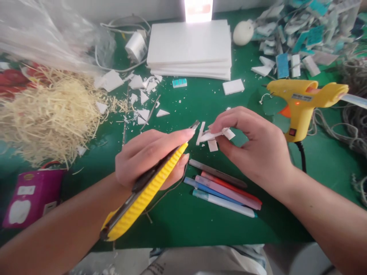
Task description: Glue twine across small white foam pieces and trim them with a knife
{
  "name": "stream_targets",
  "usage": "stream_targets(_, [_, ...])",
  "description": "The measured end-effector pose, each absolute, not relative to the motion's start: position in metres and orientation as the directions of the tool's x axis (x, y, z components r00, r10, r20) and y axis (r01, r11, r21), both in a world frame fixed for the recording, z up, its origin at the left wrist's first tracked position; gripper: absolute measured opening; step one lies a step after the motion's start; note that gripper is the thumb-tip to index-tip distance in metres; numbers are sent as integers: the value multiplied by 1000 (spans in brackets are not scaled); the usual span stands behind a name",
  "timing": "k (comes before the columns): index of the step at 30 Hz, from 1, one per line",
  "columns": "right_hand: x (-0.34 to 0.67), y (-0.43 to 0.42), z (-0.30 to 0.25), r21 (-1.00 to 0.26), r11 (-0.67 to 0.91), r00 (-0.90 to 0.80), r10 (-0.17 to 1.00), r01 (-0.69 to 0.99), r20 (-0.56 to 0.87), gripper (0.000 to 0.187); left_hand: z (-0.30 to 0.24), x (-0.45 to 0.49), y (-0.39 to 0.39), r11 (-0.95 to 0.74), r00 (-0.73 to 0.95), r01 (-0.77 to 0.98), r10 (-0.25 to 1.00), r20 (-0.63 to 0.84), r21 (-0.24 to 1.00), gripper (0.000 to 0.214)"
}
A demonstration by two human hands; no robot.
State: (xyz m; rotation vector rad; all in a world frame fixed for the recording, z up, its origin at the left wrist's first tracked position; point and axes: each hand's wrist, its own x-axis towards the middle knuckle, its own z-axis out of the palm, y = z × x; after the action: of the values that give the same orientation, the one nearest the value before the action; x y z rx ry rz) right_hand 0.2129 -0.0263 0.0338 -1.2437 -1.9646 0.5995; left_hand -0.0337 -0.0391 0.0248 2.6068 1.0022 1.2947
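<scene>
My left hand [149, 158] is closed around a yellow utility knife [143, 191], its blade tip pointing up and right toward the foam. My right hand [252, 145] pinches a small white foam piece [213, 135] made of thin strips, held just above the green table [200, 221]. The knife tip sits a few centimetres left of the foam piece. Small white foam offcuts [212, 145] lie just under it.
Several pens [226, 191] lie below my hands. A yellow glue gun [304, 101] stands at right. White foam sheets [189, 47] are stacked at the back. Straw-like shreds [48, 114] pile at left, a magenta box [31, 196] lower left, scraps [298, 34] top right.
</scene>
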Motion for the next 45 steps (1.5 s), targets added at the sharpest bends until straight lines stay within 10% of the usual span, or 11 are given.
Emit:
stream_targets(15, [214, -24, 35, -679, 454, -315, 891, 577, 328, 29, 24, -33, -25, -870, 572, 361, 490, 658, 335, 26])
stream_targets(28, [209, -22, 37, -913, 144, -194, 978, 380, 74, 11, 22, -33, -20, -872, 584, 358, 488, 649, 334, 30])
stream_targets(45, [208, -26, 35, -897, 174, -215, 972, 407, 91, 37, 17, -26, -31, -805, 428, 338, 593, 682, 487, 27])
